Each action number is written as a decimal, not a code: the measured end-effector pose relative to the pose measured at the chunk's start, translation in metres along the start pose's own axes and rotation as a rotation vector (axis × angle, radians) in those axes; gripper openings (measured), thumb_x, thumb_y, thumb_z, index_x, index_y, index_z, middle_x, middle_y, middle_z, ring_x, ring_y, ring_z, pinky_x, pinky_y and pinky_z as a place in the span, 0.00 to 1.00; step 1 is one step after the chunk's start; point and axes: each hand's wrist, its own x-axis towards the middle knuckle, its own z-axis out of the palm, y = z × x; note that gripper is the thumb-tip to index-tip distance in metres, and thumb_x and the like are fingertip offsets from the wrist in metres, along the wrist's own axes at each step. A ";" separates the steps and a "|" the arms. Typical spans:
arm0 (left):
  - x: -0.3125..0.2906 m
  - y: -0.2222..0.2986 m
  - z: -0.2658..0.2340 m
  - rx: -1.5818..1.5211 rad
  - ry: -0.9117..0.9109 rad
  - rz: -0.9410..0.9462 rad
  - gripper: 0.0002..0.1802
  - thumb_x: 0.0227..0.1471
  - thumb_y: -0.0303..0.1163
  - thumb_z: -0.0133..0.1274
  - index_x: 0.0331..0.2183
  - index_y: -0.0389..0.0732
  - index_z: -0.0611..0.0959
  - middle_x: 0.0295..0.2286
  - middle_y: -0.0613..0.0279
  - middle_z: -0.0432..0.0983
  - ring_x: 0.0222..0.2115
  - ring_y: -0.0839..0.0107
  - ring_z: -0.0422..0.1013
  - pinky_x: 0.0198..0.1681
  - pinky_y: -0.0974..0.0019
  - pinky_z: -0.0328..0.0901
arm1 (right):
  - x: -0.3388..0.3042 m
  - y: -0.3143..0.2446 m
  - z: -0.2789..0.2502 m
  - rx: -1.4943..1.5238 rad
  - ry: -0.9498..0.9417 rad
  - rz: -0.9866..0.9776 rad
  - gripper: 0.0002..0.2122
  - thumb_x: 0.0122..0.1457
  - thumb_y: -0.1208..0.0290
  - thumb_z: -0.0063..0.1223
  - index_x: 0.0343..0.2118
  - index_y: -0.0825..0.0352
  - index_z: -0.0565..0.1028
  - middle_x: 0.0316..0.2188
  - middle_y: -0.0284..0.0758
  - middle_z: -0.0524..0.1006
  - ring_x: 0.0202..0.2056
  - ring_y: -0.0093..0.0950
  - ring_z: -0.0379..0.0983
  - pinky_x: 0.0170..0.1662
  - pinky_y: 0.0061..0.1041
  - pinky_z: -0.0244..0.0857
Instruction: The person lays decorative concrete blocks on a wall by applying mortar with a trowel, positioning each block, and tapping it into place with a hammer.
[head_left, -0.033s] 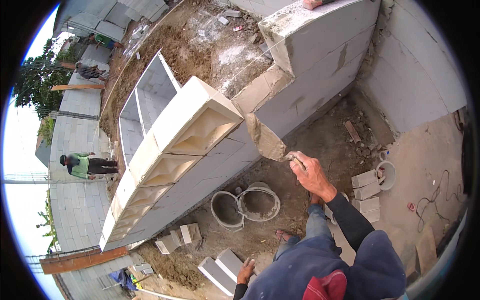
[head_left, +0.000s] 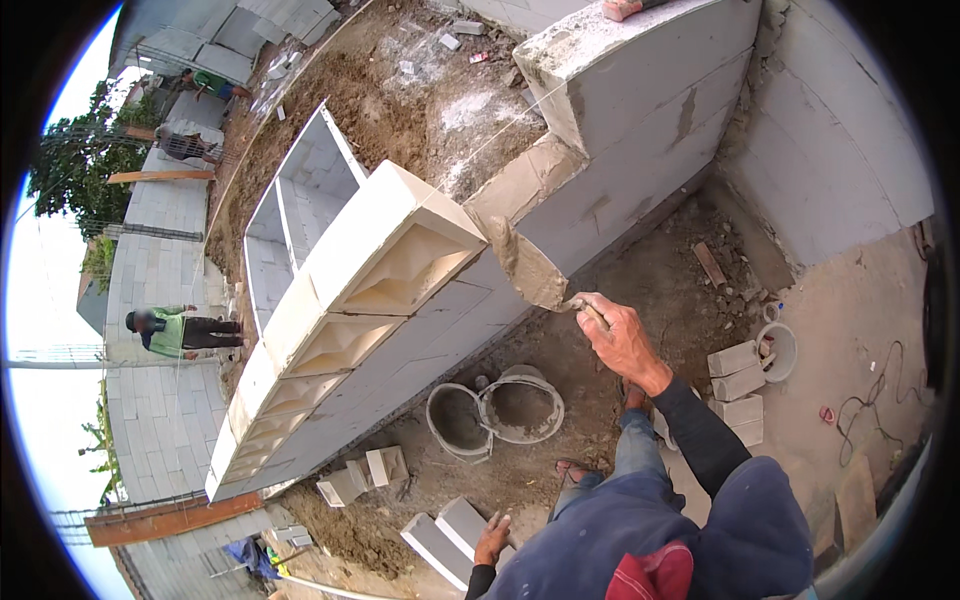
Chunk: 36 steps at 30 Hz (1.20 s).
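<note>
My right hand [head_left: 620, 342] is closed round the handle of a trowel [head_left: 530, 272]. Its blade is coated with grey mortar, and the tip reaches the wall's edge beside the end of a row of cream hollow decorative blocks [head_left: 412, 262]. Right there, wet-looking mortar [head_left: 525, 180] covers the low step in the grey block wall [head_left: 640, 150]. Low in the view, my left hand [head_left: 492, 540] hangs with its fingers stretched out and holds nothing. Pale blocks [head_left: 440, 545] lie on the ground near it; whether it touches them I cannot tell.
Two round tubs [head_left: 520, 408] of grey mortar stand below the wall. More blocks [head_left: 738, 385] and a white bucket [head_left: 778, 352] sit to the right, near a loose cable [head_left: 880, 405]. A taut string [head_left: 500, 150] runs above the wall. Beyond it stands a person in green [head_left: 165, 332].
The whole view has shifted slightly. The trowel blade has moved a little farther over the wall's edge, still in my right hand. My left hand looks unchanged.
</note>
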 end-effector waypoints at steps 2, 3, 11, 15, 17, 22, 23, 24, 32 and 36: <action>-0.005 0.035 -0.004 0.042 0.021 0.043 0.47 0.60 0.56 0.55 0.70 0.43 0.57 0.63 0.50 0.65 0.62 0.54 0.64 0.61 0.49 0.62 | 0.040 -0.003 0.005 -0.015 0.084 -0.111 0.18 0.66 0.63 0.53 0.51 0.73 0.76 0.40 0.51 0.81 0.39 0.48 0.79 0.44 0.38 0.73; -0.010 0.044 -0.002 0.043 0.020 0.070 0.46 0.62 0.55 0.53 0.70 0.44 0.57 0.64 0.50 0.64 0.64 0.55 0.63 0.62 0.48 0.61 | 0.059 -0.007 0.010 -0.040 0.122 -0.153 0.18 0.66 0.63 0.53 0.51 0.72 0.76 0.40 0.50 0.81 0.38 0.48 0.79 0.43 0.39 0.73; -0.033 0.066 0.026 0.095 0.142 0.105 0.47 0.58 0.58 0.56 0.67 0.38 0.64 0.59 0.51 0.72 0.56 0.58 0.72 0.55 0.60 0.67 | 0.087 -0.020 0.013 -0.153 0.026 -0.316 0.17 0.63 0.65 0.59 0.52 0.67 0.77 0.34 0.41 0.79 0.31 0.41 0.79 0.35 0.37 0.74; -0.040 0.054 0.037 0.119 0.101 -0.021 0.49 0.57 0.58 0.57 0.69 0.39 0.61 0.62 0.52 0.67 0.59 0.55 0.68 0.56 0.53 0.67 | 0.086 -0.017 -0.009 -0.155 -0.001 -0.197 0.17 0.61 0.66 0.61 0.52 0.66 0.78 0.31 0.39 0.77 0.30 0.39 0.79 0.34 0.36 0.75; -0.040 0.048 0.038 0.147 0.065 -0.082 0.50 0.57 0.59 0.57 0.69 0.40 0.59 0.64 0.52 0.65 0.60 0.53 0.67 0.57 0.49 0.67 | 0.104 -0.020 -0.003 -0.172 0.096 -0.306 0.17 0.61 0.65 0.61 0.51 0.66 0.79 0.31 0.39 0.77 0.30 0.40 0.78 0.33 0.37 0.74; -0.034 0.041 0.033 0.080 0.088 -0.033 0.50 0.57 0.58 0.56 0.69 0.41 0.59 0.63 0.51 0.66 0.60 0.52 0.67 0.56 0.48 0.67 | 0.130 -0.020 0.013 -0.268 0.047 -0.308 0.17 0.61 0.65 0.60 0.50 0.67 0.79 0.31 0.41 0.78 0.31 0.42 0.79 0.33 0.39 0.74; -0.032 0.039 0.033 0.060 0.098 -0.020 0.50 0.57 0.58 0.56 0.69 0.41 0.59 0.62 0.50 0.67 0.59 0.53 0.67 0.56 0.48 0.67 | 0.124 -0.017 0.012 -0.288 0.001 -0.231 0.17 0.61 0.65 0.60 0.50 0.68 0.79 0.31 0.41 0.78 0.32 0.42 0.79 0.33 0.40 0.74; -0.031 0.037 0.033 0.040 0.105 -0.008 0.50 0.57 0.58 0.56 0.70 0.42 0.59 0.62 0.50 0.67 0.59 0.53 0.68 0.55 0.48 0.68 | 0.111 -0.014 0.007 -0.263 -0.033 -0.221 0.17 0.61 0.66 0.60 0.50 0.69 0.79 0.31 0.42 0.79 0.33 0.43 0.79 0.34 0.40 0.74; -0.024 0.011 0.039 0.044 0.052 -0.063 0.50 0.57 0.57 0.58 0.69 0.42 0.59 0.59 0.50 0.71 0.57 0.52 0.70 0.54 0.49 0.68 | 0.102 -0.010 -0.004 -0.067 0.035 -0.143 0.16 0.64 0.65 0.56 0.45 0.76 0.78 0.35 0.51 0.81 0.35 0.52 0.78 0.38 0.44 0.72; -0.022 0.008 0.034 0.013 0.077 -0.032 0.50 0.57 0.58 0.58 0.69 0.42 0.59 0.59 0.49 0.71 0.57 0.50 0.69 0.56 0.48 0.67 | 0.124 -0.024 0.024 -0.189 -0.046 -0.103 0.16 0.64 0.65 0.56 0.44 0.75 0.78 0.33 0.52 0.80 0.36 0.52 0.78 0.38 0.45 0.71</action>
